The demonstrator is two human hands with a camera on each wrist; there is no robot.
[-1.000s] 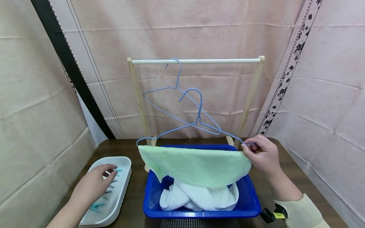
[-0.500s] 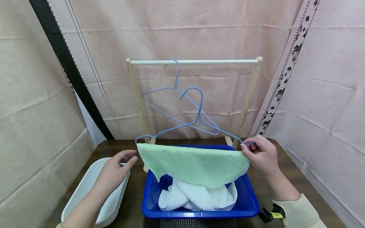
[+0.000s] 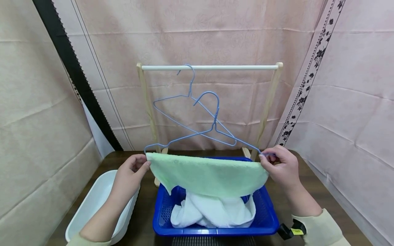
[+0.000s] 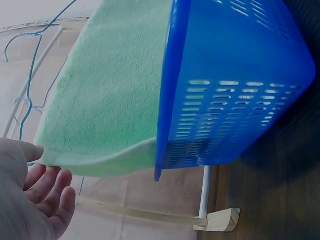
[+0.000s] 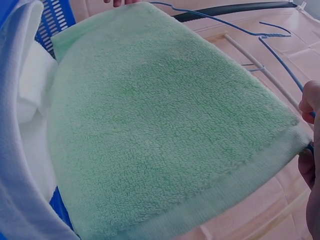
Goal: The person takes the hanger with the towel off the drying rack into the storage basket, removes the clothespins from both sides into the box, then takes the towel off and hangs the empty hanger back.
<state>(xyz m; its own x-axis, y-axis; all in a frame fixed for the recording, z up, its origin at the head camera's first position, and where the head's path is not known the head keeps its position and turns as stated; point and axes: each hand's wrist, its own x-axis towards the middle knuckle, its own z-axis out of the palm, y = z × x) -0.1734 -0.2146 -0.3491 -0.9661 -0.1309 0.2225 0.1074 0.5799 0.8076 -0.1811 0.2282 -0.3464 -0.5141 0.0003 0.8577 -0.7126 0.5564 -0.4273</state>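
Observation:
A light green towel (image 3: 209, 176) hangs folded over the lower bar of a blue wire clothes hanger (image 3: 215, 118), above the basket. My right hand (image 3: 281, 167) pinches the hanger's right end between thumb and fingers. At the opposite end, my left hand (image 3: 127, 177) has its thumb and fingertips around the hanger's left end and the towel's corner (image 4: 47, 157). Pale cloth edges droop unevenly on the left side. Below, a white cloth (image 3: 212, 210) lies crumpled in a blue plastic basket (image 3: 197, 232).
Behind stands a small wooden rack with a white rod (image 3: 240, 67). A second blue hanger (image 3: 191, 83) hangs bare from it, tilted. To the left, a white tray (image 3: 83, 210) sits under my forearm. Fabric walls (image 3: 354, 68) surround the brown table.
My left hand has come from above the tray rightward to the hanger's left end. The hanger's left side and hook have risen slightly. My right hand keeps its grip.

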